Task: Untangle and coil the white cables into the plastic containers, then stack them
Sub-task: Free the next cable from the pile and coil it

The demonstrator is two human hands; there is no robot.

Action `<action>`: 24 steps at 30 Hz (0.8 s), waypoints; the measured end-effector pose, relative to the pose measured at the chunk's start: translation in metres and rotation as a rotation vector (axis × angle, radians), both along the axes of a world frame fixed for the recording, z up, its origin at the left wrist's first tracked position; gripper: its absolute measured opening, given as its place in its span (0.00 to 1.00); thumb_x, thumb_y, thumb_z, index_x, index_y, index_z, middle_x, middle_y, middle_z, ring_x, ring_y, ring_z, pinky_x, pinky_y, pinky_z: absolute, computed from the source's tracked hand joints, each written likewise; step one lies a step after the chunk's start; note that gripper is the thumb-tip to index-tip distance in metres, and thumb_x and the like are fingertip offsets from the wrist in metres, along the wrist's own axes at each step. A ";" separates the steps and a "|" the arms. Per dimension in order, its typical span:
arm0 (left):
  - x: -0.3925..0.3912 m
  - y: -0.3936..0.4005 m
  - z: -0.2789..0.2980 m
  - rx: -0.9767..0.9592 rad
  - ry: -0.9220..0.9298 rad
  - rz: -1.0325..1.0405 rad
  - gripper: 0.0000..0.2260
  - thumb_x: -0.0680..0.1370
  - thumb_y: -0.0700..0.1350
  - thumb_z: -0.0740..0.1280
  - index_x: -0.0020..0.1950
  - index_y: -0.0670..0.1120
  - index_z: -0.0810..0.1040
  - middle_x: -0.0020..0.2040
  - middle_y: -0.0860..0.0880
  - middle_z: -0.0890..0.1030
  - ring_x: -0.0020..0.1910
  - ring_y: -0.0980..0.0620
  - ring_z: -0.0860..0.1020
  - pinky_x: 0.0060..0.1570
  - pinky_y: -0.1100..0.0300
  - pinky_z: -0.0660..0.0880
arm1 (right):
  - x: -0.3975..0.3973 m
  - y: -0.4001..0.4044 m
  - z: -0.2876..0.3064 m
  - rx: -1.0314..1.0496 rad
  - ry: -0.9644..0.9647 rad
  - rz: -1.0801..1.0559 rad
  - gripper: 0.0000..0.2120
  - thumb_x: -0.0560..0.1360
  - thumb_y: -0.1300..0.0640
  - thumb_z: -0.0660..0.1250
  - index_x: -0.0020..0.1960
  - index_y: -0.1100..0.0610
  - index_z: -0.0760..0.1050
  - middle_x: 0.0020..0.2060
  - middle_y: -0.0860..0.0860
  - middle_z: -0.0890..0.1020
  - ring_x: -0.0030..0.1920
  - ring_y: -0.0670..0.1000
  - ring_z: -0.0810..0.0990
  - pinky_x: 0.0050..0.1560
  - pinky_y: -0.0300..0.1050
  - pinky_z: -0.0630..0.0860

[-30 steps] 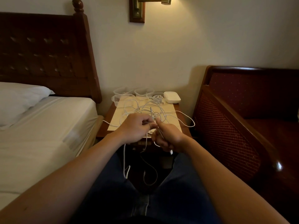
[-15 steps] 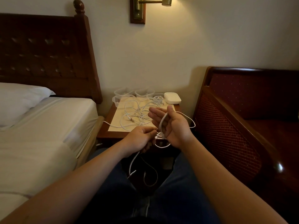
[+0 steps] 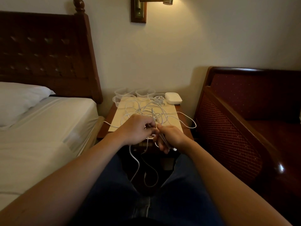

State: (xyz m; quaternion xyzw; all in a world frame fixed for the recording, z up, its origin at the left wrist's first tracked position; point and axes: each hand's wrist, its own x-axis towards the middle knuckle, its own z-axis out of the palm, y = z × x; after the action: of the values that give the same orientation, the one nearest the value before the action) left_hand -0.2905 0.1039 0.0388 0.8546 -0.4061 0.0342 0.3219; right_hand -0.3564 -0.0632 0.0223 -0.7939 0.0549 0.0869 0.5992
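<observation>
Both hands, left (image 3: 136, 129) and right (image 3: 171, 137), gripped white cables (image 3: 146, 111) tangled across the nightstand's (image 3: 182, 119) front edge; four plastic containers (image 3: 124, 92) and one white box (image 3: 173, 98) lined its back edge.

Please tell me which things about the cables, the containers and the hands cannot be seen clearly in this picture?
- Head view: how many white cables form the tangle; the strands overlap.
- Which strand the left hand pinches; its curled fingers cover it.
- How much cable the right hand holds; the fist hides it.
- Contents of the back plastic containers; small and dim.
- The nightstand front; the hands cover it.
</observation>
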 end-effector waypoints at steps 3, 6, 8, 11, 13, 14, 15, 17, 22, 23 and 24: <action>0.002 -0.002 -0.011 -0.247 0.112 0.027 0.03 0.78 0.47 0.72 0.46 0.49 0.83 0.40 0.56 0.82 0.41 0.63 0.78 0.42 0.65 0.72 | -0.007 0.001 0.006 0.600 0.171 0.174 0.26 0.86 0.44 0.44 0.43 0.60 0.70 0.18 0.50 0.70 0.15 0.47 0.63 0.19 0.37 0.63; -0.004 -0.010 -0.022 -0.554 0.487 0.007 0.07 0.81 0.43 0.68 0.45 0.48 0.83 0.40 0.52 0.84 0.42 0.56 0.81 0.46 0.62 0.77 | -0.009 0.007 0.015 0.900 0.172 0.216 0.27 0.85 0.43 0.45 0.43 0.61 0.72 0.20 0.49 0.71 0.17 0.46 0.66 0.24 0.38 0.66; -0.010 -0.016 -0.027 -0.673 0.631 0.054 0.10 0.82 0.42 0.66 0.44 0.50 0.85 0.40 0.51 0.84 0.42 0.53 0.82 0.45 0.58 0.79 | -0.009 0.013 0.020 1.000 0.101 0.118 0.25 0.85 0.44 0.47 0.45 0.61 0.73 0.24 0.51 0.74 0.22 0.49 0.71 0.28 0.40 0.72; -0.019 -0.019 -0.031 -0.616 0.739 0.129 0.14 0.82 0.40 0.65 0.39 0.47 0.83 0.34 0.48 0.81 0.36 0.48 0.78 0.37 0.56 0.76 | -0.009 0.017 0.023 1.101 0.039 0.006 0.25 0.85 0.46 0.49 0.55 0.63 0.77 0.40 0.53 0.85 0.37 0.51 0.84 0.39 0.41 0.79; -0.023 -0.018 -0.030 -0.505 0.758 0.125 0.12 0.84 0.41 0.62 0.42 0.42 0.80 0.31 0.46 0.78 0.30 0.48 0.74 0.30 0.58 0.71 | -0.006 0.016 0.022 1.106 -0.029 -0.026 0.27 0.86 0.47 0.47 0.63 0.65 0.77 0.56 0.56 0.85 0.54 0.51 0.86 0.51 0.41 0.80; -0.025 -0.017 -0.030 -0.451 0.768 0.093 0.12 0.84 0.42 0.62 0.46 0.40 0.80 0.32 0.46 0.78 0.29 0.48 0.74 0.29 0.58 0.70 | -0.003 0.016 0.020 1.076 -0.079 -0.056 0.27 0.87 0.48 0.46 0.66 0.65 0.75 0.60 0.56 0.84 0.59 0.51 0.84 0.56 0.42 0.79; -0.027 -0.016 -0.030 -0.390 0.781 0.052 0.11 0.85 0.44 0.62 0.50 0.39 0.80 0.33 0.46 0.78 0.28 0.49 0.75 0.28 0.58 0.71 | 0.000 0.015 0.019 1.005 -0.138 -0.103 0.26 0.87 0.49 0.46 0.68 0.65 0.74 0.61 0.55 0.83 0.61 0.51 0.83 0.59 0.44 0.77; -0.028 -0.013 -0.030 -0.243 0.787 -0.011 0.10 0.84 0.48 0.63 0.55 0.44 0.81 0.36 0.46 0.79 0.29 0.50 0.76 0.29 0.58 0.74 | 0.007 0.012 0.015 0.696 -0.262 -0.216 0.22 0.87 0.51 0.48 0.67 0.65 0.72 0.60 0.55 0.84 0.60 0.51 0.83 0.62 0.47 0.76; -0.016 -0.004 -0.024 0.078 0.371 0.005 0.08 0.80 0.55 0.68 0.48 0.53 0.84 0.39 0.51 0.84 0.37 0.55 0.81 0.44 0.50 0.78 | 0.001 -0.001 0.012 -0.501 -0.347 -0.144 0.13 0.86 0.53 0.54 0.54 0.57 0.75 0.52 0.51 0.82 0.53 0.50 0.81 0.57 0.48 0.75; -0.013 -0.002 -0.020 0.097 0.288 -0.015 0.06 0.79 0.54 0.69 0.49 0.54 0.85 0.41 0.53 0.85 0.40 0.57 0.81 0.45 0.52 0.79 | 0.000 -0.001 0.011 -0.663 -0.299 -0.077 0.15 0.86 0.52 0.54 0.51 0.58 0.76 0.49 0.52 0.82 0.49 0.51 0.80 0.51 0.45 0.72; -0.011 -0.001 -0.016 0.106 0.225 -0.043 0.04 0.78 0.52 0.71 0.49 0.54 0.85 0.42 0.54 0.85 0.42 0.59 0.81 0.46 0.55 0.79 | 0.001 -0.001 0.007 -0.704 -0.237 -0.016 0.19 0.86 0.51 0.53 0.48 0.60 0.76 0.45 0.55 0.84 0.45 0.54 0.82 0.47 0.44 0.71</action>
State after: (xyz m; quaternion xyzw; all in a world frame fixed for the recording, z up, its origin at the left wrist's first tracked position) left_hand -0.3011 0.1034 0.0227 0.8600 -0.3869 -0.0903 0.3203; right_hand -0.3551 -0.0643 0.0293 -0.9555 0.0179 -0.0348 0.2924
